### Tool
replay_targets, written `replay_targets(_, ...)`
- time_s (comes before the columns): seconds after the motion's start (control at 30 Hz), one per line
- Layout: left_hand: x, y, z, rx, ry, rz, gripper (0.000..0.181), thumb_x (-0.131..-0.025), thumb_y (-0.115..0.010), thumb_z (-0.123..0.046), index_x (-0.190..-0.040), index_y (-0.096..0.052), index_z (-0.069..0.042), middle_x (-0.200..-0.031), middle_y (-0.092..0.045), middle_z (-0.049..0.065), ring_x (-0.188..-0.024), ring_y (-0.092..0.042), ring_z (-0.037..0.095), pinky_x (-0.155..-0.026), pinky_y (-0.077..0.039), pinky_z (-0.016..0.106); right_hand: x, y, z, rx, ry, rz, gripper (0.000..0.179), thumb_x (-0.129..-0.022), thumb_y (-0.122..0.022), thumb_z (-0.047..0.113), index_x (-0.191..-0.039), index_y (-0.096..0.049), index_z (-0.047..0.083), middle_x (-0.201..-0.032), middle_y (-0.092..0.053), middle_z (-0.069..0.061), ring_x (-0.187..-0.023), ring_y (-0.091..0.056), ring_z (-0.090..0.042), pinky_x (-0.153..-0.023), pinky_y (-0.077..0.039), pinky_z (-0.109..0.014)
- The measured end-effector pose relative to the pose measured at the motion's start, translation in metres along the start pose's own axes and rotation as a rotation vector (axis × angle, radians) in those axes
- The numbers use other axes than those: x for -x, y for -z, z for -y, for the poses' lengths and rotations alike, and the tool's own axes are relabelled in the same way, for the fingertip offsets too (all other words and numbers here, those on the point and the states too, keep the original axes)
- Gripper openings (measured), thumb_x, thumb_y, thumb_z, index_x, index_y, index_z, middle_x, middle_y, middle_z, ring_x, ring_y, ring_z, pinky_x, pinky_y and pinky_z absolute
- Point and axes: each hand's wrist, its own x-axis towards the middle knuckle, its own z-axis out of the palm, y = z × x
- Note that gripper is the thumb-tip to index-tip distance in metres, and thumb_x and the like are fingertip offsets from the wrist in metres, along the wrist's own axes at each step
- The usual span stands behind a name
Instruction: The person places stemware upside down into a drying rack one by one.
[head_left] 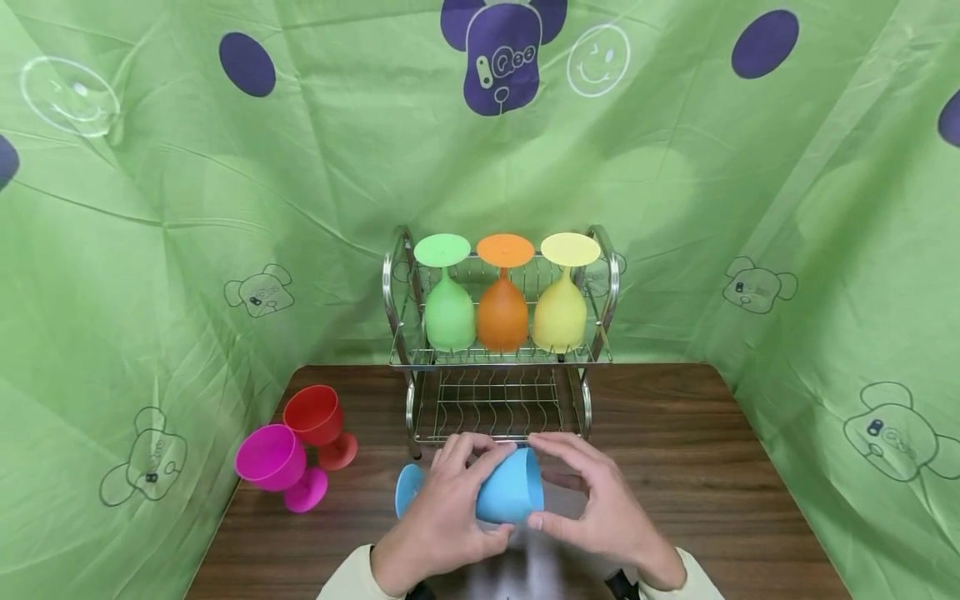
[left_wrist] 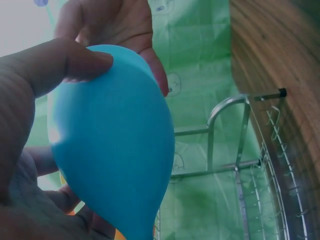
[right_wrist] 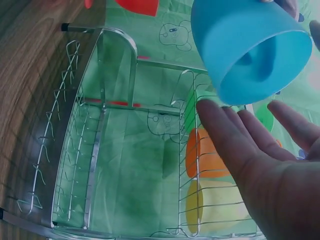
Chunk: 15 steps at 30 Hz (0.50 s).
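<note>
A blue plastic goblet (head_left: 510,490) lies tilted on its side in the air in front of the rack, its mouth toward the right and its round foot toward the left. My left hand (head_left: 453,508) grips the bowl, thumb on one side and fingers curled round the other, as the left wrist view also shows on the goblet (left_wrist: 112,135). By the rim is my right hand (head_left: 600,508), its fingers spread and loosely bent around the mouth. In the right wrist view those fingers (right_wrist: 235,135) stand just below the goblet's open mouth (right_wrist: 265,60).
A two-tier metal dish rack (head_left: 498,400) stands at the back. Its upper shelf carries upside-down green (head_left: 450,312), orange (head_left: 503,312) and yellow (head_left: 561,312) goblets. Red (head_left: 313,415) and magenta (head_left: 272,458) goblets stand upright at the left of the wooden table (head_left: 675,450). Green cloth surrounds it.
</note>
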Motion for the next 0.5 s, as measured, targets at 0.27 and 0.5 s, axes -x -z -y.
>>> replay_targets(0.27, 0.0013, -0.0030, -0.0036, 0.005, -0.011, 0.037, 0.092, -0.063, -0.096, -0.033, -0.147, -0.061, -0.023, -0.134, -0.054, -0.005, -0.126, -0.049, 0.012, -0.099, -0.049, 0.043, 0.0034, -0.0013, 0.0033, -0.018, -0.020, -0.003, 0.071, -0.082, -0.092, 0.014, -0.146, -0.061, 0.013, -0.140, -0.062, -0.005, -0.122, -0.068, -0.018, -0.090, -0.065, -0.043)
replay_targets(0.5, -0.0001, -0.0007, -0.0041, 0.024, -0.006, 0.056, 0.095, -0.065, -0.097, -0.033, -0.151, -0.059, -0.023, -0.139, -0.054, -0.004, -0.128, -0.048, 0.013, -0.100, -0.049, 0.044, 0.0044, -0.0017, 0.0038, -0.002, -0.031, -0.035, 0.070, -0.081, -0.093, 0.014, -0.144, -0.063, 0.014, -0.139, -0.062, -0.004, -0.120, -0.068, -0.019, -0.089, -0.066, -0.041)
